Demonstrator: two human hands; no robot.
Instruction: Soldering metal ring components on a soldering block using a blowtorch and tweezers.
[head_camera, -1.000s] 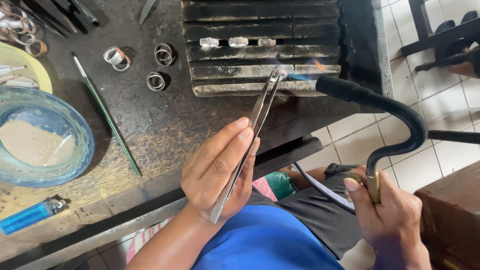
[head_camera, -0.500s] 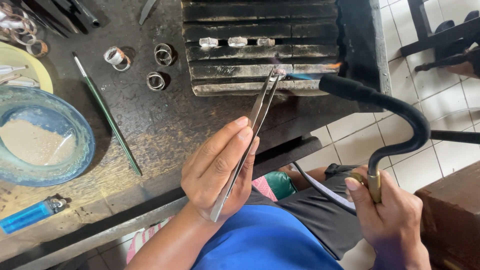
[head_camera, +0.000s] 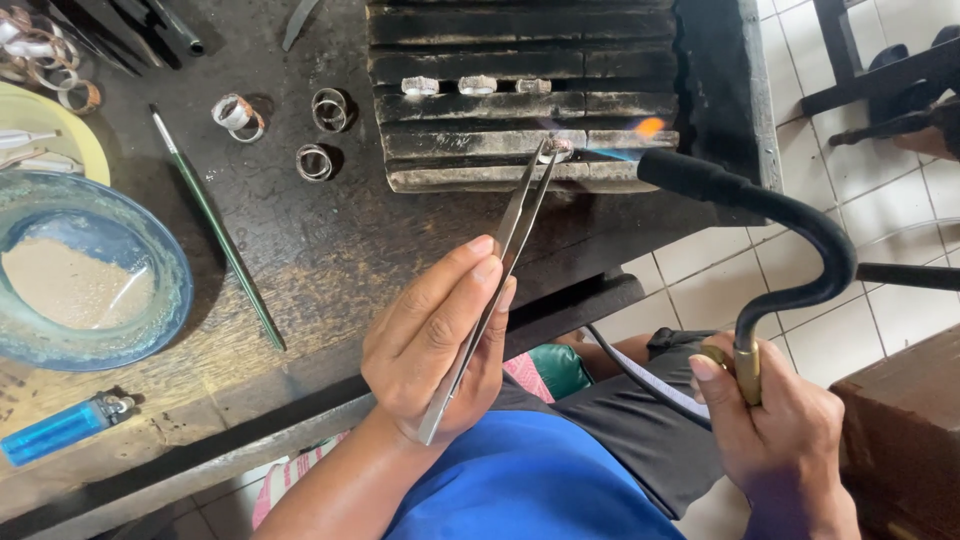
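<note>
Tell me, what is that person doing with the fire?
A person is heating a small metal piece on a dark grooved block. The left hand pinches long tweezers whose tips hold the piece. The right hand grips a curved black torch, and its flame points at the piece. Three more small pieces sit higher on the block. Rings, a thin brush, a blue bowl and a blue lighter lie on the bench.
</note>
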